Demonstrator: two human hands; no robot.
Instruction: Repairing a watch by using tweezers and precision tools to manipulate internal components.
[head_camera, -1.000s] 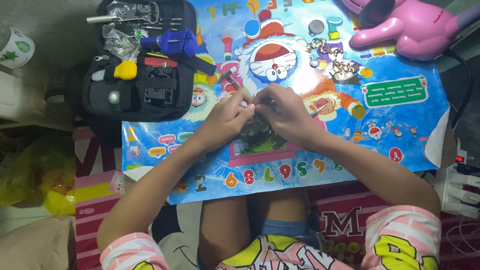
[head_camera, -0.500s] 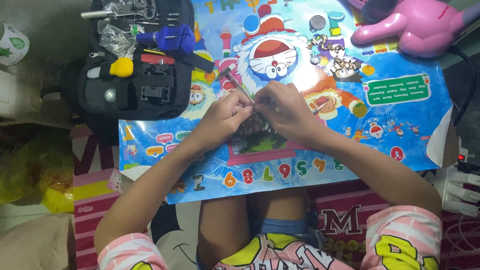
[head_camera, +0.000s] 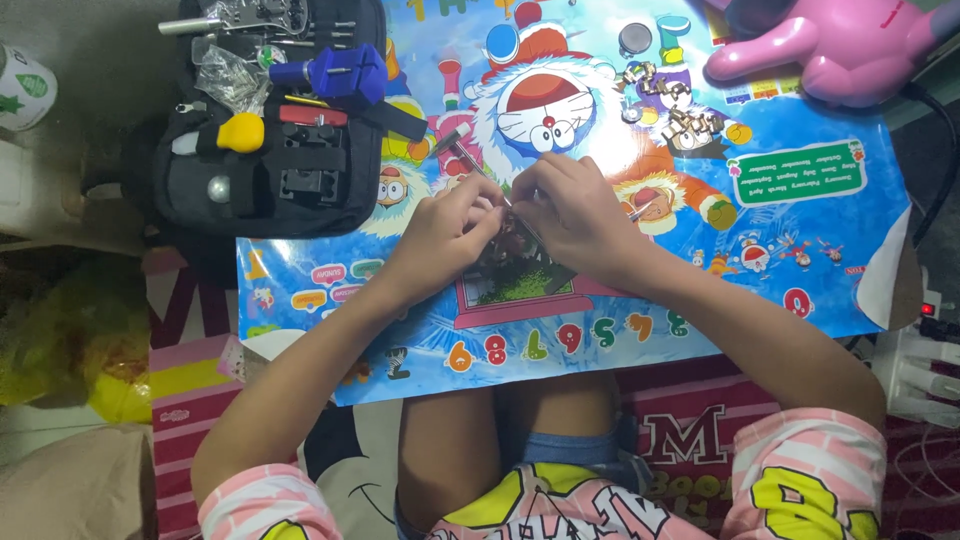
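My left hand (head_camera: 445, 235) and my right hand (head_camera: 572, 212) meet over the middle of a colourful cartoon mat (head_camera: 800, 250). A thin metal tool (head_camera: 470, 165) slants up and to the left from between my fingers, and my left fingertips pinch it. My right hand curls over a small dark piece (head_camera: 515, 250) that my fingers mostly hide. A short silver tip (head_camera: 640, 209) pokes out from under the right hand. Both forearms rest on the mat's near edge.
An open black tool case (head_camera: 260, 190) holding a blue tool (head_camera: 335, 72) and a yellow piece (head_camera: 241, 131) lies at the upper left. Several small metal links (head_camera: 680, 122) lie at the upper right, near a pink toy (head_camera: 840, 50). A power strip (head_camera: 925, 365) sits at the right.
My hands stay together over the same spot, with only small finger movements. The view has shifted slightly as my head moved.
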